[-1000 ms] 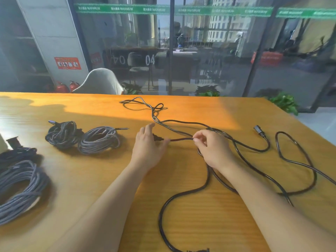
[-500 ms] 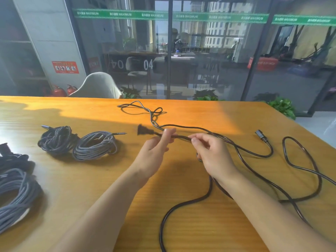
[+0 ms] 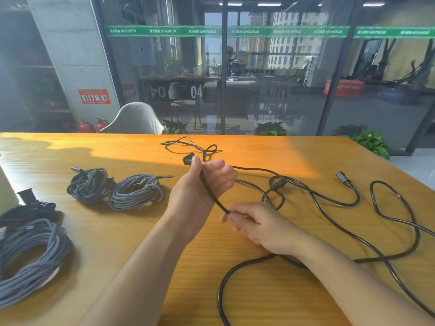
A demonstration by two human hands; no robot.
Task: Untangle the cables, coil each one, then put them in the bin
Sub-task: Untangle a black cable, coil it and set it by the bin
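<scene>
A wooden desk (image 3: 117,243) carried every cable. Behind its far edge stood a glass partition (image 3: 270,90) crossed by a green band (image 3: 211,31) printed repeatedly with "MAXIMUM" beside characters too small to read; lower on the glass stood the numeral "04" (image 3: 196,91), and its mirror image to the left. A red notice (image 3: 94,96) hung on the concrete pillar, its text illegible.

The loose black cable (image 3: 329,222) sprawled in open loops over the right half of the desk, from the near edge toward the far edge, with a connector (image 3: 343,178) lying near the right edge. A large grey braided coil (image 3: 28,260) lay at the left edge, a black bundle (image 3: 28,208) touching its far side. Two smaller coils, dark (image 3: 90,185) and grey (image 3: 136,191), sat side by side, touching, left of centre.

The left hand (image 3: 200,184), raised palm-up above the desk's centre, gripped the black cable just below its plug (image 3: 189,158), thumb pressed along it and fingers loosely curled. The right hand (image 3: 261,227), low over the desk, pinched the same cable between thumb and fingertips, a short taut length spanning the two hands.
</scene>
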